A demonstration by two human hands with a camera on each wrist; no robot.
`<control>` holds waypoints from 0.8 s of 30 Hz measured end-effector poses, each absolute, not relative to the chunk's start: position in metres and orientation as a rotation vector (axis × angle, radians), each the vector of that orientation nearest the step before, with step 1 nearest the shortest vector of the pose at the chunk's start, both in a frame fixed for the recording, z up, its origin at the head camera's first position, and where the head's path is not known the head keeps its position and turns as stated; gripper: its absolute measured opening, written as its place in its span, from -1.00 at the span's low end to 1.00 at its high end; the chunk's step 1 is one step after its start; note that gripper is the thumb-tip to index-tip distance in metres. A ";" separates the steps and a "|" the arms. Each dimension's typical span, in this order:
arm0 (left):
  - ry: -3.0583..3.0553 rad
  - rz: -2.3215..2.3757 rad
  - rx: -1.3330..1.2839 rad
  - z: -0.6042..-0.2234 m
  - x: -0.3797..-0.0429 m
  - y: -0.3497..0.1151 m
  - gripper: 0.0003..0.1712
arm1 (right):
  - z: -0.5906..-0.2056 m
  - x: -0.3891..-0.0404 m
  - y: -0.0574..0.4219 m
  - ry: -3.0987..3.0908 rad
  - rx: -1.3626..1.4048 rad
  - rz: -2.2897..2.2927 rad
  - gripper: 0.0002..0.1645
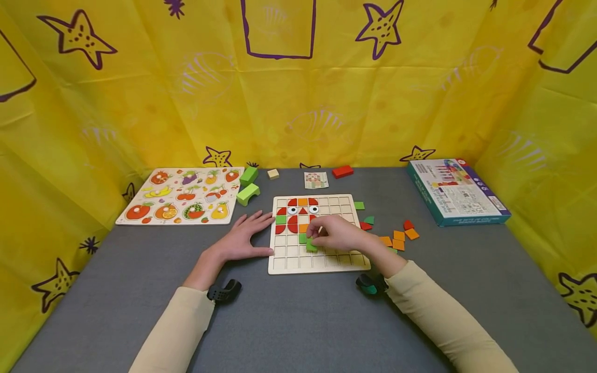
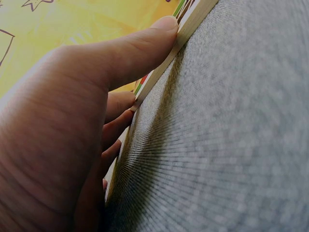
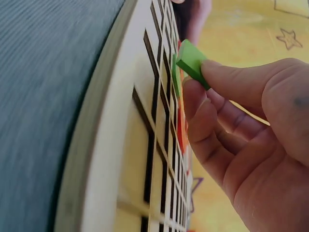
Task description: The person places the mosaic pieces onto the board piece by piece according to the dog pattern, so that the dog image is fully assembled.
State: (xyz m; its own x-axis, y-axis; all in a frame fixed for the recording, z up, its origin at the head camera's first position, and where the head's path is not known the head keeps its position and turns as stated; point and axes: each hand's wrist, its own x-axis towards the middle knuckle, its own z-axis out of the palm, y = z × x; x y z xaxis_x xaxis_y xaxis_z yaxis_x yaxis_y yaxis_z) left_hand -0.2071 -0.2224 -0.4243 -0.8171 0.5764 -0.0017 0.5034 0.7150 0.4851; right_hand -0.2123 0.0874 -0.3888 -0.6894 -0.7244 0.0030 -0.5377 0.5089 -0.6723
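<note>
A wooden grid board [image 1: 322, 263] lies flat on the grey table, with red, orange, green and white tiles and two eye tiles set in its upper left cells. My right hand [image 1: 337, 231] is over the board and pinches a green square tile [image 3: 192, 60] between thumb and fingers. Close beside that tile, a second green tile [image 1: 302, 238] sits in a cell under the orange one. My left hand [image 1: 243, 238] rests at the board's left edge, fingers spread and nearly straight. In the left wrist view, its thumb [image 2: 140, 50] touches the wooden side.
Loose orange tiles [image 1: 398, 239], red and green ones lie right of the board. Behind it are a small picture card [image 1: 316, 180] and a red block [image 1: 342, 171]. Green blocks [image 1: 248, 194] and a fruit puzzle board [image 1: 179, 197] stand left, a box [image 1: 459, 191] right.
</note>
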 end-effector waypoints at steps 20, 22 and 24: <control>2.764 0.725 0.867 -0.425 -0.207 -0.223 0.10 | -0.395 -0.208 0.064 2.507 -1.103 -0.830 -0.94; 2.766 0.723 0.868 -0.425 -0.207 -0.223 0.09 | -0.395 -0.208 0.063 2.511 -1.111 -0.831 -0.93; 2.766 0.725 0.869 -0.425 -0.207 -0.223 0.09 | -0.396 -0.208 0.063 2.508 -1.117 -0.832 -0.93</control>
